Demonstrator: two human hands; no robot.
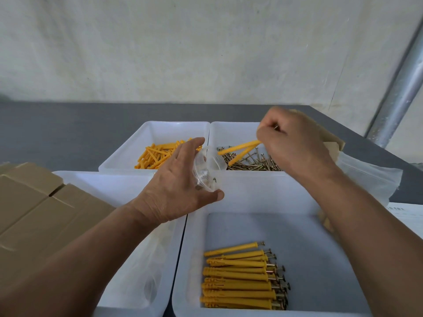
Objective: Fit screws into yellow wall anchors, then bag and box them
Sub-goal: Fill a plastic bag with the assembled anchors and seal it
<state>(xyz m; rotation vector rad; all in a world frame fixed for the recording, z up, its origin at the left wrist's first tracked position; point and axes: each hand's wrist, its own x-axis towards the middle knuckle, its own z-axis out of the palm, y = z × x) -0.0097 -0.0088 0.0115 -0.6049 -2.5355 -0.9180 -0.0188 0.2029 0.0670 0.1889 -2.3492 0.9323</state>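
Grey tabletop [68,124] carries four white bins. Above them the left hand [180,179] holds a clear bag [207,168] open, while the right hand [295,143] pinches two yellow anchors [240,151] at its mouth, over the screw bin [233,133]; assembled anchors [240,277] lie in the near-right bin [332,236].

Two yellow anchors [239,147] slanted, tips near crumpled clear bag [206,168].

1 head view, close above the white bins [251,195], facing downward
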